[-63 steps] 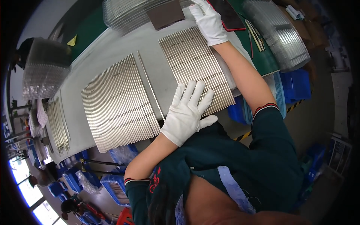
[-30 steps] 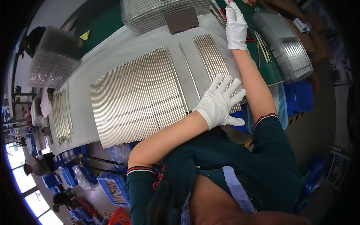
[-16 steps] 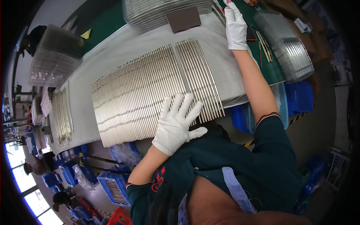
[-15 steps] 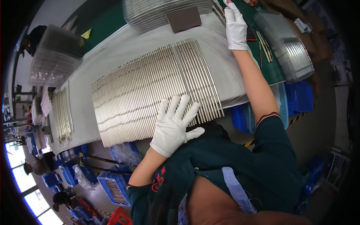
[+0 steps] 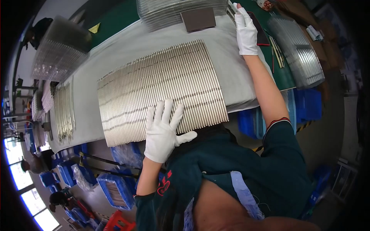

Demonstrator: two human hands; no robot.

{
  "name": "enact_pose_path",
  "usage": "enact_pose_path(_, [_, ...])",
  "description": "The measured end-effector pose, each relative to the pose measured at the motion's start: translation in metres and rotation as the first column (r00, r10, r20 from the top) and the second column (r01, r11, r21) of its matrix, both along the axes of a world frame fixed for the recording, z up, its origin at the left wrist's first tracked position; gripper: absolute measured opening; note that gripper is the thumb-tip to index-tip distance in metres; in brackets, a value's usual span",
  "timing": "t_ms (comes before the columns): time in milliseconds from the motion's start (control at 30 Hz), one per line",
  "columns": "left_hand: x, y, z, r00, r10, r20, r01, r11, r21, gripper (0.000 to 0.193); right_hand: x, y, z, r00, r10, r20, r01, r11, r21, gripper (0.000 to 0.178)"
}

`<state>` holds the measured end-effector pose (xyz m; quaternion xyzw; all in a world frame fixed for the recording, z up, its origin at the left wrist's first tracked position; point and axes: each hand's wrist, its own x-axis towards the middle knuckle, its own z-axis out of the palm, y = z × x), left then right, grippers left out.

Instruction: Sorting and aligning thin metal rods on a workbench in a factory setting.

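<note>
A wide row of slim silver metal rods (image 5: 154, 84) lies side by side on a white cloth (image 5: 227, 50). My left hand (image 5: 163, 133), in a white glove, rests over the near ends of the rods with its fingers spread. At the far right my right hand (image 5: 246, 34), also gloved, reaches out with fingers stretched and one bare fingertip showing. It is beside a few rods (image 5: 231, 11) and a dark flat device with a red edge (image 5: 261, 32). Nothing can be seen in its grasp.
Clear plastic trays (image 5: 158, 15) are stacked at the back, with a brown rectangular block (image 5: 198, 19) in front. More trays stand left (image 5: 63, 50) and right (image 5: 298, 50). Thin tools (image 5: 277, 52) lie on the green mat. Blue bins (image 5: 115, 190) sit below the table.
The gap that split the rods has closed, and they form one even row. My left hand has shifted left along the near ends. My right hand stays at the far right.
</note>
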<state>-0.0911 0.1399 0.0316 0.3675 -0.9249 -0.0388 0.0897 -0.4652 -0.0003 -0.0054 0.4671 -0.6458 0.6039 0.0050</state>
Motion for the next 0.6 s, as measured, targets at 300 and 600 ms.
enact_pose_path(300, [-0.003, -0.005, -0.001, 0.999, -0.037, -0.035, 0.036, 0.999, -0.006, 0.090, -0.002, -0.001, 0.000, 0.999, 0.024, -0.032, -0.024, 1.000, -0.008, 0.043])
enact_pose_path(600, [-0.043, -0.005, -0.004, 0.971, -0.204, -0.127, 0.206, 0.979, -0.004, 0.081, -0.002, -0.004, -0.002, 0.997, 0.050, -0.052, -0.051, 0.998, -0.022, 0.043])
